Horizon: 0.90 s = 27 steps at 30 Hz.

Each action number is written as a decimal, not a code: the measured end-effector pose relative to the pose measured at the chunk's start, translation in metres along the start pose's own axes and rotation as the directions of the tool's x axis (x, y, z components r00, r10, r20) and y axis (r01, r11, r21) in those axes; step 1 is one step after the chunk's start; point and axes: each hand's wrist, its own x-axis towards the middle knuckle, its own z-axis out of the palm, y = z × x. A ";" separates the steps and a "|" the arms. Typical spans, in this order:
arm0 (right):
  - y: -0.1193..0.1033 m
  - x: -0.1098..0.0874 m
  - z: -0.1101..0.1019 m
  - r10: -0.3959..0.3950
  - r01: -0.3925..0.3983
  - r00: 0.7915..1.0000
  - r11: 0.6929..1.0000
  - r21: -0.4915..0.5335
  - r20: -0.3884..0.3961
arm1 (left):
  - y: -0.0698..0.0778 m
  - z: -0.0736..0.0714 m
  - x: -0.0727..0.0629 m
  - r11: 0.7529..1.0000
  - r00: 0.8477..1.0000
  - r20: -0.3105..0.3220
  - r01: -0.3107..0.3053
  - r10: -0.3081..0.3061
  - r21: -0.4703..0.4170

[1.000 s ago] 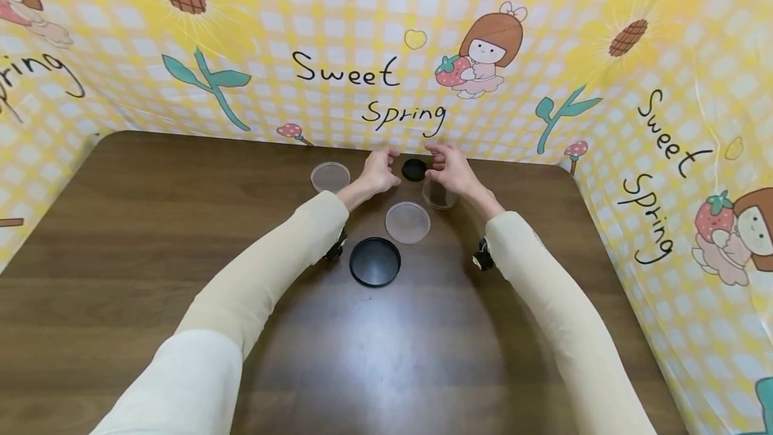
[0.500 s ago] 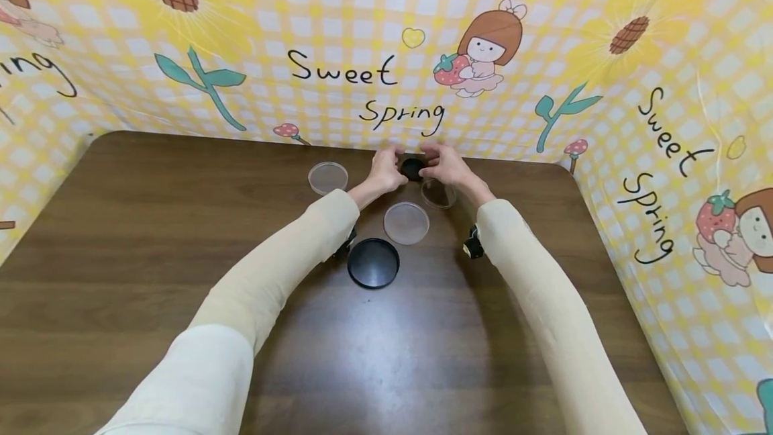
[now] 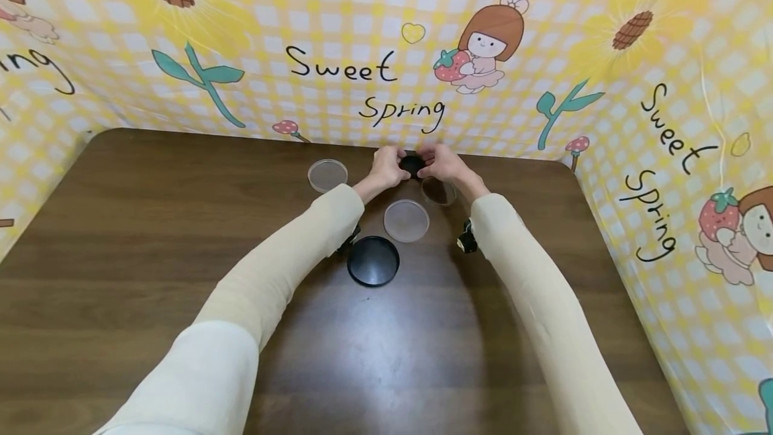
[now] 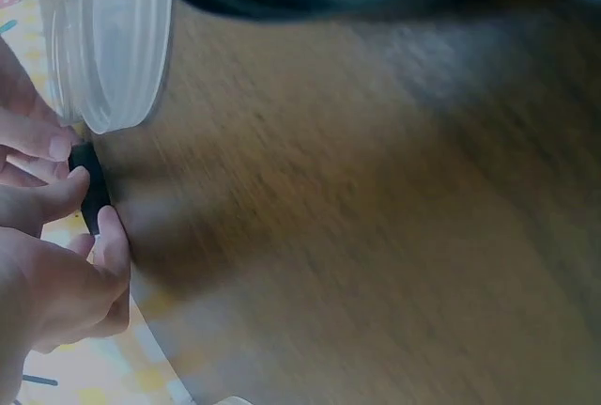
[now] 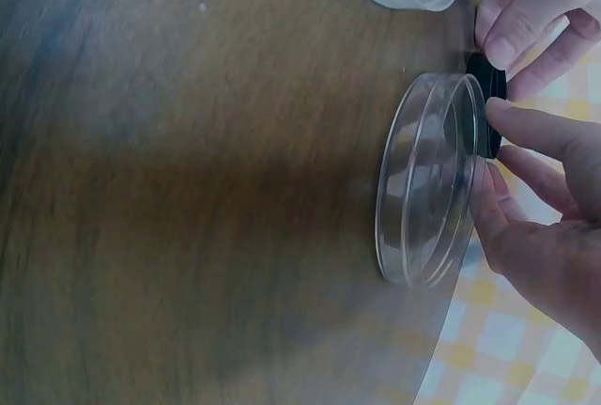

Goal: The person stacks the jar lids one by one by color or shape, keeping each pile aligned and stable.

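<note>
At the far edge of the table, both hands hold a small round black lid from opposite sides. My left hand curls its fingers and thumb at the lid's left edge; my right hand does the same at its right. In the right wrist view the black lid appears edge-on, with both thumbs against it. A clear petri dish stands just in front of the right hand. The far fingers are partly hidden in the head view.
Another clear round dish lies left of the hands, and a third clear dish nearer the middle. In front is a larger black round lid with a raised rim. A checked cloth hangs behind the wooden table.
Both hands have closed in on the small black lid, the left moving right and the right slightly left, until their fingers meet its edges. The dishes have stayed in place.
</note>
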 end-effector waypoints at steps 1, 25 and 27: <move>-0.001 0.001 0.000 0.003 -0.003 1.000 1.000 -0.008 -0.002 | 0.000 0.000 0.001 1.000 1.000 -0.004 -0.001 0.001 0.006; -0.014 0.006 0.006 -0.057 0.058 0.996 0.998 0.013 -0.073 | -0.006 -0.006 -0.002 0.999 0.989 -0.149 -0.022 0.017 -0.034; -0.014 0.005 0.007 -0.041 0.044 0.996 0.999 0.030 -0.081 | -0.006 -0.006 -0.003 0.999 0.987 -0.157 -0.029 0.023 -0.041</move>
